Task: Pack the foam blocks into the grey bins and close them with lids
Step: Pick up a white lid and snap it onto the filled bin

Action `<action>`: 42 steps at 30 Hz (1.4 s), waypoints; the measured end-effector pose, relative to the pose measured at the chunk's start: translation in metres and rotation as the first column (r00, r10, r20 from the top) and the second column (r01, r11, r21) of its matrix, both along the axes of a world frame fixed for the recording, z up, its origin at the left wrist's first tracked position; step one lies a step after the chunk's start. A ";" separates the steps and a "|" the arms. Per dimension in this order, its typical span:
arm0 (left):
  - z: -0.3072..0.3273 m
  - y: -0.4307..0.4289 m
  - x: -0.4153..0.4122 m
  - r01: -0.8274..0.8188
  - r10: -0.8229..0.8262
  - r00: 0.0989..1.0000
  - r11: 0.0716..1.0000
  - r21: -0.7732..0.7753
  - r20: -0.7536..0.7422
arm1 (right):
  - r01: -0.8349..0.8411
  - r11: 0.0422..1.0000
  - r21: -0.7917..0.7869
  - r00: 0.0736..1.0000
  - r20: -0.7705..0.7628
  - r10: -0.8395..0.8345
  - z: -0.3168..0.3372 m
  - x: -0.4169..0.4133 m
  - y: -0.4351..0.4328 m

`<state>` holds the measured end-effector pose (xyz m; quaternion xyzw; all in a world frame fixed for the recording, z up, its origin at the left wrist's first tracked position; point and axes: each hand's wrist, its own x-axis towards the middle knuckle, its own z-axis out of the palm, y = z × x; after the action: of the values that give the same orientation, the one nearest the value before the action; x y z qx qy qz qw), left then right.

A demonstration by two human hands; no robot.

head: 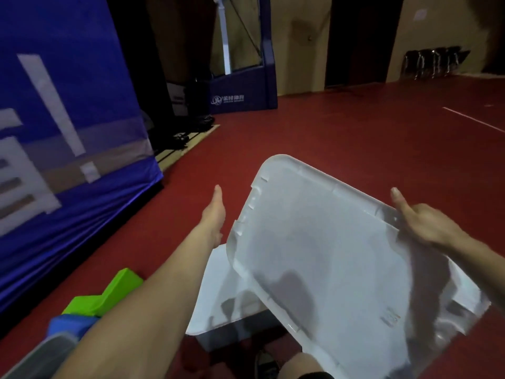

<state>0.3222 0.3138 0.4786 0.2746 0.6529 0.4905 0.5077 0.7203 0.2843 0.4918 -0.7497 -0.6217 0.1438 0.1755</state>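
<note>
Right hand (429, 225) grips far right edge of translucent white lid (322, 255), thumb on top, lid tilted in air above red floor (355, 138). Left hand (214, 214) released, fingers straight, just beside lid's left edge, not touching. Second lid (216, 291) lies below on grey bin (235, 332). Lower left: green foam block (109, 294) and blue foam block (71, 326) beside another bin (46, 354). Blue cloth (68, 105) at left.

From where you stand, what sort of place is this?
Likely a sports hall: a red court floor with a white painted line, a blue padded equipment base bearing a logo, and chairs lined against the far wall.
</note>
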 end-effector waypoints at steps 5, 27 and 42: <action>0.008 0.005 -0.023 -0.041 0.042 0.999 0.998 0.050 -0.004 | -0.102 0.993 0.055 0.992 0.073 0.098 0.032 -0.030 0.020; 0.024 -0.128 -0.306 -0.696 0.699 0.715 0.708 0.117 0.021 | -0.631 0.769 0.105 0.775 0.035 0.631 0.106 -0.350 0.043; 0.000 -0.414 -0.441 -0.989 0.978 -0.043 -0.071 0.131 0.205 | -0.858 0.500 0.119 0.496 -0.058 0.866 0.066 -0.618 -0.054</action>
<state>-0.1192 -0.0999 0.4784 -0.2342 0.5724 0.7854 -0.0263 0.1024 0.2305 0.5581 -0.3233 -0.9069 0.2299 0.1421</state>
